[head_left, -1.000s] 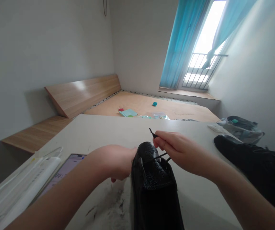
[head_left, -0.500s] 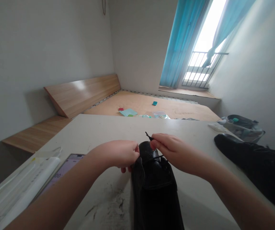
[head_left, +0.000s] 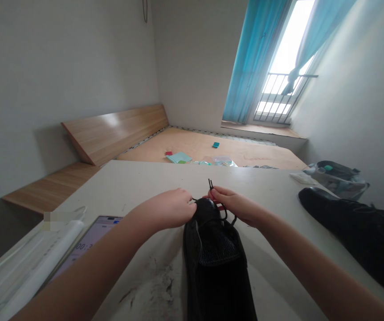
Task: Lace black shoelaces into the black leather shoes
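Observation:
A black leather shoe [head_left: 217, 249] stands on the white table in front of me, its opening toward me. My right hand [head_left: 235, 203], at the right of the tongue, pinches black shoelace [head_left: 211, 183] between thumb and fingers. Two lace ends stick up above that grip, and lace loops down from it to the shoe. On the left side, my left hand [head_left: 173, 207] is closed at the upper edge of the shoe. A short dark strand shows at its fingertips; the inside of the grip is hidden.
At the right lies another black laced shoe [head_left: 352, 232], near a bin with a bag [head_left: 341, 176]. A phone [head_left: 90, 240] and a clear plastic package [head_left: 34, 263] are at the left. Beyond the table [head_left: 145, 178] small packets rest on a bed [head_left: 195, 140].
My right hand has shifted slightly right and turned, with its fingers now upright around the lace. My left hand has risen a little along the shoe's edge. The shoe stays in place.

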Tool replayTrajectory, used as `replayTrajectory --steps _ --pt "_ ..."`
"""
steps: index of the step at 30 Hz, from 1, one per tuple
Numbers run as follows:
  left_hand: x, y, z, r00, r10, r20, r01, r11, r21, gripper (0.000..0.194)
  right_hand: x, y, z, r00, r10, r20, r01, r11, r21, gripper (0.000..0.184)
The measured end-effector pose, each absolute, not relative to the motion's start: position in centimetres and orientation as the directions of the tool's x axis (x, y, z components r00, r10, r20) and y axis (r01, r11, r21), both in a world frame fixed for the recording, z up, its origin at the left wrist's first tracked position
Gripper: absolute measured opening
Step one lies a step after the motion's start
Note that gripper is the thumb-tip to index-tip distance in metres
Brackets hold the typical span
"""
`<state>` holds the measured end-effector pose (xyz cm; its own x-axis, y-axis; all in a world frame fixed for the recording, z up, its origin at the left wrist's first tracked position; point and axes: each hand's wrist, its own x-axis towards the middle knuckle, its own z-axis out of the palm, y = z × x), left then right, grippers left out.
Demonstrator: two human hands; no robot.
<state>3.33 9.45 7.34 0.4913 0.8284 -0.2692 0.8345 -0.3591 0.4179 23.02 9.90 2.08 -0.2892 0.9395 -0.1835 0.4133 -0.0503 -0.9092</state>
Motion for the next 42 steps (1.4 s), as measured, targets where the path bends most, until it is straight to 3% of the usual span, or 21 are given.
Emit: replayTrajectory --steps 4,9,16,20,25,30,32,34,37,39,41,42 --pt "3.4 10.3 6.7 0.501 0.850 -0.162 0.788 -0.370 0.492 0.045 22.9 9.9 2.2 -0.240 0.952 -0.190 0.279 -0.120 -0.953 0.032" --pt "4.1 10.2 7.3 0.503 0.859 0.097 0.630 -0.441 0.639 0.055 22.7 9.7 2.3 -0.218 0.963 -0.160 0.171 -0.124 -0.977 0.030" --pt "4.0 8.2 9.8 0.388 0.881 0.269 0.416 -0.428 0.802 0.045 22.2 8.8 5.1 -0.096 0.994 0.052 -0.127 0.040 -0.991 0.026" --pt "3.2 7.7 10.5 0.392 0.880 0.267 0.420 -0.429 0.800 0.026 22.0 6.3 8.5 -0.158 0.983 0.094 -0.245 0.054 -0.968 0.029" --pt "2.9 7.8 10.0 0.463 0.880 0.107 0.565 -0.385 0.730 0.020 22.2 4.0 10.5 -0.016 0.901 0.433 0.062 0.433 -0.899 0.029" --pt "2.6 8.0 9.8 0.397 0.908 0.136 0.608 -0.371 0.702 0.025 23.0 3.4 12.1 -0.039 0.923 0.383 -0.142 0.374 -0.916 0.027" --pt "2.4 8.0 10.1 0.372 0.916 0.151 0.641 -0.371 0.672 0.027 23.5 3.2 12.7 -0.071 0.936 0.345 -0.074 0.340 -0.937 0.029" --pt "2.3 8.0 10.3 0.393 0.906 0.156 0.672 -0.399 0.624 0.028 24.1 2.9 12.8 -0.109 0.917 0.384 0.201 0.398 -0.895 0.030" --pt "2.5 7.9 10.2 0.501 0.858 0.114 0.681 -0.472 0.560 0.030 24.8 2.9 12.3 -0.255 0.884 0.392 0.728 0.442 -0.524 0.031" --pt "2.7 7.8 9.8 0.567 0.821 0.061 0.671 -0.503 0.544 0.032 25.1 3.0 11.7 -0.285 0.938 0.195 0.891 0.335 -0.307 0.029" --pt "2.8 7.7 9.5 0.637 0.771 -0.003 0.653 -0.538 0.534 0.035 25.4 3.2 11.5 -0.270 0.956 -0.114 0.938 0.235 -0.253 0.027" --pt "2.9 7.6 9.3 0.678 0.734 -0.044 0.642 -0.562 0.521 0.037 25.5 3.3 11.6 -0.287 0.923 -0.257 0.935 0.211 -0.287 0.027"
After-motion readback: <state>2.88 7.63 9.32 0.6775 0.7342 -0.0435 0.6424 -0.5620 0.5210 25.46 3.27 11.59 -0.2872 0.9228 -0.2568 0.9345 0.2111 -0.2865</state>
